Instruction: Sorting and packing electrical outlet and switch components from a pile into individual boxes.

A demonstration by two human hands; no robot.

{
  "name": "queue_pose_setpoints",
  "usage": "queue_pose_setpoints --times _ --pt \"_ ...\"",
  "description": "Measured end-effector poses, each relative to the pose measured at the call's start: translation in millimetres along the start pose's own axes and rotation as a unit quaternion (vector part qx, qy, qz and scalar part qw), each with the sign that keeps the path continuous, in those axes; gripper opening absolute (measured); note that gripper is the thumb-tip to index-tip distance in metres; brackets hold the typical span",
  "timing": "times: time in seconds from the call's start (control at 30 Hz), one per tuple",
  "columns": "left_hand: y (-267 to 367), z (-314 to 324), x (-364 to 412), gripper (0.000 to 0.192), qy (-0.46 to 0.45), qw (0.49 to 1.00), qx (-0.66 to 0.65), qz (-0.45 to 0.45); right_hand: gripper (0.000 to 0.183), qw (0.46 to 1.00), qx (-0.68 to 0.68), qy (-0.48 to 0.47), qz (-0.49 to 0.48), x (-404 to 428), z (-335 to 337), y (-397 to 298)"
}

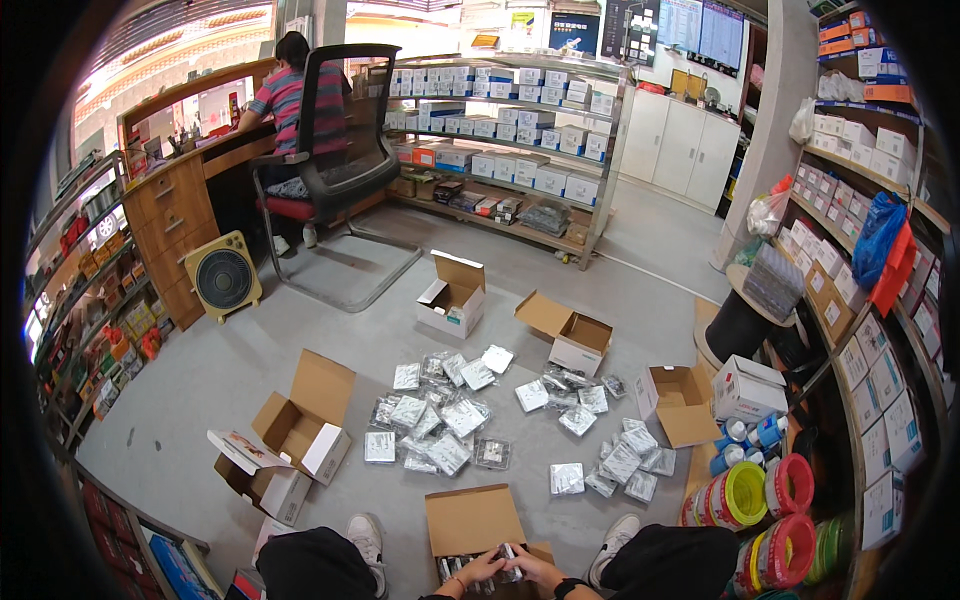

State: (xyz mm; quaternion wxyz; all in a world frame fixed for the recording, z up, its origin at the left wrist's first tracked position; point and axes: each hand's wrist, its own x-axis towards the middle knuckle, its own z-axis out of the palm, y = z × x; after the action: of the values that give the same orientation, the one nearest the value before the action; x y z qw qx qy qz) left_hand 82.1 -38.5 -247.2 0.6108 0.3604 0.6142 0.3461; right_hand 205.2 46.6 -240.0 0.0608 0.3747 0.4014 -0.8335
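Before me, between my shoes, stands an open cardboard box (472,517) with its brown flap raised. Plastic-wrapped packets (454,564) stand in a row inside it. My left hand (478,571) and my right hand (535,570) meet over the box, both on one wrapped packet (509,553). Beyond the box, a large loose pile of wrapped white square plates (427,420) lies on the grey floor. Two smaller piles of similar packets, a farther one (577,394) and a nearer one (626,461), lie to the right.
Open cartons stand at left (300,427), far middle (454,300) and right (675,397). Coils of wire (739,495) and spray cans (750,435) crowd the right shelving (847,292). A box fan (223,276) and an office chair (345,150) with a seated person (274,97) are farther back.
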Motion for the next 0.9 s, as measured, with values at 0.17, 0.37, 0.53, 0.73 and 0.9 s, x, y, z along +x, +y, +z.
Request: queue_pose_setpoints --times 0.17,0.37,0.53,0.73,0.9 --pt "-1.8 2.6 4.8 0.040 -0.005 0.999 0.025 -0.035 0.047 0.993 0.116 -0.007 -0.018 -7.9 -12.4 20.9" --pt "-37.1 15.9 30.4 0.036 0.007 0.996 0.070 0.047 0.034 0.995 0.037 0.047 -0.085 28.3 -32.9 57.5" --pt "-46.0 9.3 24.0 0.033 0.042 0.997 0.057 0.043 0.047 0.986 -0.121 0.104 -0.056 28.9 -28.7 60.2" --pt "-52.6 0.1 30.6 0.031 0.112 0.991 0.047 0.053 0.046 0.967 -0.222 0.089 -0.088 28.6 -16.5 50.4" --pt "-46.5 -13.9 28.3 0.030 0.291 0.954 0.008 0.072 0.045 0.946 -0.292 0.080 -0.117 33.7 -15.0 46.6"
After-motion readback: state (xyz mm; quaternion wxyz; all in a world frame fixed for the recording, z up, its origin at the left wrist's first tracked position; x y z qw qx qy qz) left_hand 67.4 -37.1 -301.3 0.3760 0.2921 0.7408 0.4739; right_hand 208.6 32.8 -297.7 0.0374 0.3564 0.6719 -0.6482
